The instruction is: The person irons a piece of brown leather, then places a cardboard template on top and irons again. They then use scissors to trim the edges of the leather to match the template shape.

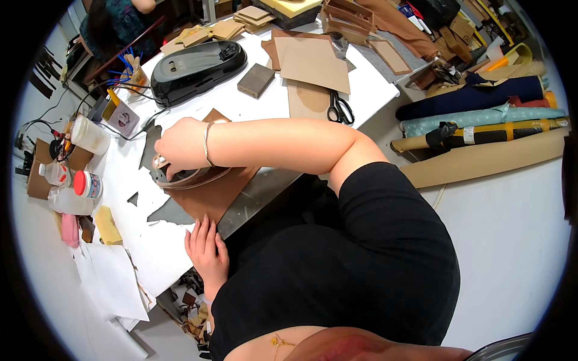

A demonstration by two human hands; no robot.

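Note:
A brown leather sheet [241, 183] lies at the table's near edge, over a dark grey surface [259, 204]. On top of it is a curved strip with a brown edge [201, 180], partly hidden under my right forearm. My right hand [182, 143] reaches across to the left with its fingers curled down at the end of this strip. What they grip is mostly covered by the hand. At the table edge my left hand [208, 246] rests with its fingers stretched out, their tips by the near corner of the leather.
Farther back stand a black machine [198, 69], a dark block [256, 81], tan boards [316, 63] and black scissors [341, 108]. Along the left are a white tub [90, 135], a red-lidded jar [88, 184] and a yellow sponge [108, 225]. Material rolls [475, 99] lie at the right.

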